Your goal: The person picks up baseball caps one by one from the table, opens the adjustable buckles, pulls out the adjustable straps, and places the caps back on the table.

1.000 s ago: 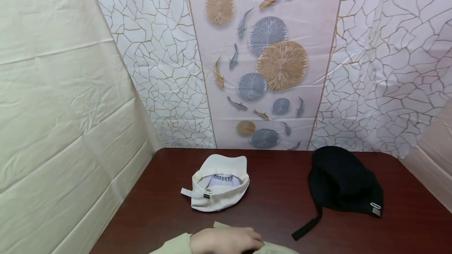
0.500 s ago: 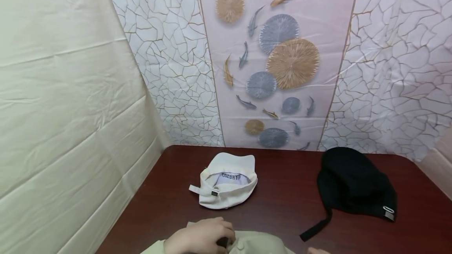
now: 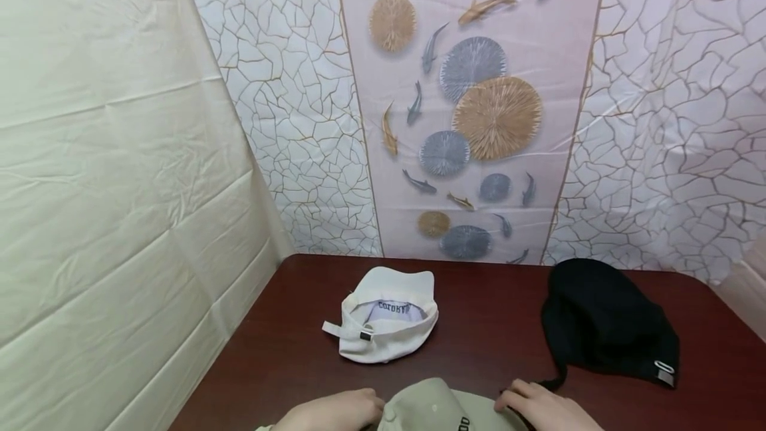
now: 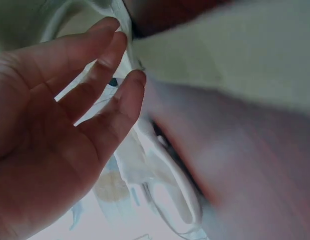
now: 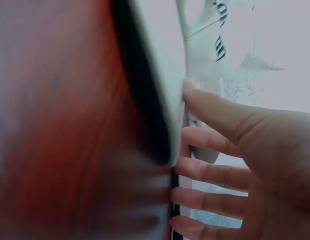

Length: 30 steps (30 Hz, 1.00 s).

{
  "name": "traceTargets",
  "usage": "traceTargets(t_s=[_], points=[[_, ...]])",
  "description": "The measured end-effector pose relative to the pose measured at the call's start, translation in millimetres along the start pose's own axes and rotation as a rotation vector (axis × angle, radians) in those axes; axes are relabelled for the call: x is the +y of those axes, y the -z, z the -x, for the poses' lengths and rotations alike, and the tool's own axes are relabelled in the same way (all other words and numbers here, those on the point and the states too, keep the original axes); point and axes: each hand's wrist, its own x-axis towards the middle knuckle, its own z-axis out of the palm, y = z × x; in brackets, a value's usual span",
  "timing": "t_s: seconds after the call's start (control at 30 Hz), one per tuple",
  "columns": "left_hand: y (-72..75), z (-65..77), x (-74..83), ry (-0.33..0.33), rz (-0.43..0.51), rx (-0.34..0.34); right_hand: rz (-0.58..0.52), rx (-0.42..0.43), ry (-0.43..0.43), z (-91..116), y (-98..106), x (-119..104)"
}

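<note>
A beige baseball cap (image 3: 431,408) with dark lettering lies at the near edge of the table, cut off by the bottom of the head view. My left hand (image 3: 335,411) is beside its crown; in the left wrist view that hand's fingers (image 4: 129,95) are loosely extended with nothing gripped. At the brim, my right hand (image 3: 541,408) touches the edge. The right wrist view shows the thumb (image 5: 195,95) against the brim (image 5: 165,85), the other fingers reaching out nearly straight beside it, close to the tabletop.
A white cap (image 3: 389,344) lies upturned at centre-left, its strap sticking out left. At the right lies a black cap (image 3: 610,331) whose strap (image 3: 556,378) runs behind my right hand. The dark red table (image 3: 479,324) is backed by a patterned curtain (image 3: 467,151).
The beige cap has come further into view, its lettering now visible. My right hand has come up to its brim, and my left hand no longer covers the crown's front.
</note>
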Motion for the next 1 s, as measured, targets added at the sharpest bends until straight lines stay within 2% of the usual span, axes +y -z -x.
traceTargets(t_s=[0.03, 0.13, 0.17, 0.23, 0.3, 0.37, 0.47, 0.57, 0.67, 0.8, 0.87, 0.93, 1.0], points=[[1.5, -1.0, 2.5, 0.006, -0.01, 0.001, 0.025, 0.009, -0.012, -2.1, 1.7, 1.0], [21.7, -4.4, 20.5, 0.064, -0.002, 0.0, 0.074, 0.049, -0.056, -8.0, 6.4, 3.8], [29.4, -6.2, 26.8, 0.072, -0.002, 0.001, 0.093, 0.07, -0.072, -9.8, 7.7, 4.4], [35.3, -10.5, 33.7, 0.077, -0.012, -0.005, 0.128, 0.121, -0.113, -13.1, 9.9, 5.0], [37.7, -17.8, 38.2, 0.034, -0.029, -0.012, 0.198, 0.194, -0.142, -15.6, 11.4, 5.7], [38.2, -26.5, 40.0, -0.049, -0.013, -0.003, 0.261, 0.257, -0.178, -18.9, 13.3, 6.8], [37.4, -37.8, 41.9, -0.154, 0.026, 0.012, 0.278, 0.3, -0.248, -25.2, 17.7, 9.5], [37.7, -46.4, 45.0, -0.166, 0.138, 0.004, 0.223, 0.297, -0.323, -31.7, 22.7, 14.1], [37.3, -53.8, 49.0, -0.186, 0.066, -0.019, 0.161, 0.3, -0.369, -35.1, 25.7, 19.9], [35.1, -59.6, 50.7, -0.24, -0.158, -0.038, 0.116, 0.325, -0.379, -35.3, 26.5, 25.2], [35.3, -61.4, 49.6, -0.261, -0.19, -0.034, 0.113, 0.335, -0.378, -34.8, 26.7, 26.2], [37.3, -62.0, 46.3, -0.253, -0.084, -0.047, 0.118, 0.342, -0.381, -34.1, 26.8, 26.6], [40.8, -61.1, 44.8, -0.211, 0.019, -0.07, 0.122, 0.344, -0.388, -32.7, 27.2, 25.7]])
